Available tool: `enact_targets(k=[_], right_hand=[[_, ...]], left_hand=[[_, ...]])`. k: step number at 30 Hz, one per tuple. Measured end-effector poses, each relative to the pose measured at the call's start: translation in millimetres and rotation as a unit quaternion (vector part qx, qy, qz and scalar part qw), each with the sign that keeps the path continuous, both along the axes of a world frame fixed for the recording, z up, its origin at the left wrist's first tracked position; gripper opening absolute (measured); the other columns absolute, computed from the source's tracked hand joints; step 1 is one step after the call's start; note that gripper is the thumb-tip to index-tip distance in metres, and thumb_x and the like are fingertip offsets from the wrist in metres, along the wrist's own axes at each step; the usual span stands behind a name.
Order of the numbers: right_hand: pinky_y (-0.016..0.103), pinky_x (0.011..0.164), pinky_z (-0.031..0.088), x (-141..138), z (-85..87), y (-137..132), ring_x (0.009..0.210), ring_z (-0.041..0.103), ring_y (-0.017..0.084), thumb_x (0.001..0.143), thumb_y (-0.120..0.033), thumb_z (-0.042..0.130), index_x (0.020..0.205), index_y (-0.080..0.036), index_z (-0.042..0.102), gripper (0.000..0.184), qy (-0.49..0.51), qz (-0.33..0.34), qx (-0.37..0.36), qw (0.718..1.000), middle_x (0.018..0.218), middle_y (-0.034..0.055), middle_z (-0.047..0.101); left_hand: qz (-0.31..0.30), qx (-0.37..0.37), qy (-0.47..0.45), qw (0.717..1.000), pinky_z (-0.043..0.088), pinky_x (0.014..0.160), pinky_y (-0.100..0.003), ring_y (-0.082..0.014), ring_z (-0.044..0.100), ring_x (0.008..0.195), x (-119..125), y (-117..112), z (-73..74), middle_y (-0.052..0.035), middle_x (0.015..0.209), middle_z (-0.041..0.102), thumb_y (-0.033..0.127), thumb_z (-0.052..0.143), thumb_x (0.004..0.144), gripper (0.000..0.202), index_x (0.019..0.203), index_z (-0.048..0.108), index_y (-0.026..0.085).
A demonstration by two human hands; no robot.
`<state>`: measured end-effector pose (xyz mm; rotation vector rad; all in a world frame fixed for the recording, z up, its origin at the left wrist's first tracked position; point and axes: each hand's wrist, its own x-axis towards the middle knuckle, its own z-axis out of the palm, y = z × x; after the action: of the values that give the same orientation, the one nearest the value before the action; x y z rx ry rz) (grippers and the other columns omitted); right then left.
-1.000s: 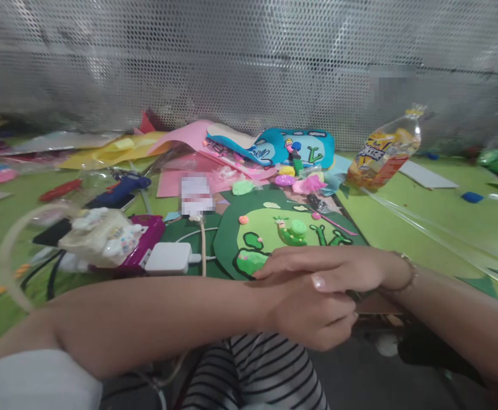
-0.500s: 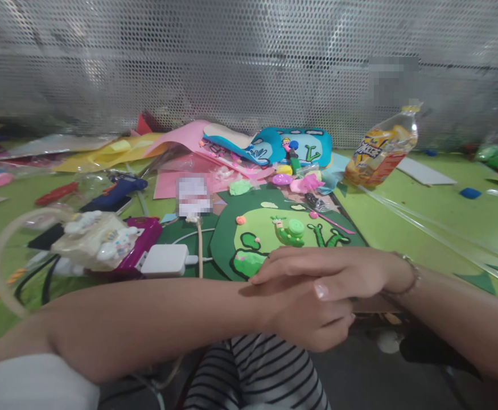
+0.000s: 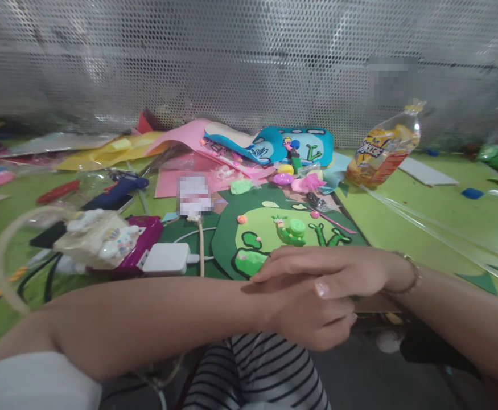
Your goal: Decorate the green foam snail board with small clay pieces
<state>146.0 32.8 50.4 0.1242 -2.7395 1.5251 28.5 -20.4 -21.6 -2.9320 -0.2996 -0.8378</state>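
My left hand [image 3: 312,320] is held at the table's near edge, its fingers curled in, with nothing seen in them. Across its back and wrist lies my right hand [image 3: 338,270], fingers stretched out and thumb resting on the left hand. Just beyond them is a dark green craft board [image 3: 223,239] with a light green middle. On that board sit a green clay snail-like figure [image 3: 293,229], a green clay patch [image 3: 251,263] and dark-outlined cactus-like shapes [image 3: 329,234]. My hands cover part of the board's near side.
A blue glue gun [image 3: 118,191], a purple power strip [image 3: 146,228] and a white charger [image 3: 166,259] with cables lie left. Behind are pink foam sheets [image 3: 180,139] and a blue picture board [image 3: 323,145]. A bottle [image 3: 383,151] leans at right before the perforated metal wall [image 3: 249,62].
Both hands stay in the same crossed pose. Only a very slight shift of the whole view shows.
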Motion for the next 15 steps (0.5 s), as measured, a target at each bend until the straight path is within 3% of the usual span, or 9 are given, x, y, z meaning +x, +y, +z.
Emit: enact_targets(k=[6, 10, 15], right_hand=[[0.029, 0.107, 0.027, 1.3, -1.8, 1.0, 0.129, 0.037, 0.019, 0.096, -0.041, 0.027, 0.137, -0.002, 0.035, 0.057, -0.013, -0.022, 0.010, 1.000, 0.136, 0.0184, 0.043], [0.030, 0.108, 0.026, 3.1, -3.9, 2.4, 0.129, 0.037, 0.019, 0.096, -0.045, 0.026, 0.137, -0.005, 0.036, 0.058, -0.027, -0.043, 0.014, 0.999, 0.137, 0.0168, 0.043], [0.030, 0.109, 0.022, 4.5, -5.9, 4.2, 0.132, 0.033, 0.018, 0.097, -0.044, 0.024, 0.137, -0.006, 0.036, 0.056, -0.022, -0.050, 0.013, 0.998, 0.140, 0.0150, 0.040]], left_hand=[[-0.008, 0.037, -0.060, 0.997, 0.045, 0.072, -0.028, -0.0144, 0.053, 0.067, -2.3, 2.7, 2.2, -0.0027, 0.052, 0.049, 0.015, 0.040, 0.086, 0.032, 0.060, 0.058, 0.014], [-0.003, 0.016, -0.146, 0.989, 0.043, 0.068, -0.029, -0.0120, 0.047, 0.056, -3.5, 3.8, 5.8, 0.0001, 0.047, 0.045, 0.018, 0.044, 0.085, 0.033, 0.054, 0.055, 0.015], [-0.008, -0.012, -0.163, 0.987, 0.034, 0.053, -0.028, -0.0091, 0.039, 0.047, -2.6, 1.7, 8.4, 0.0008, 0.048, 0.049, 0.018, 0.045, 0.082, 0.034, 0.050, 0.052, 0.015]])
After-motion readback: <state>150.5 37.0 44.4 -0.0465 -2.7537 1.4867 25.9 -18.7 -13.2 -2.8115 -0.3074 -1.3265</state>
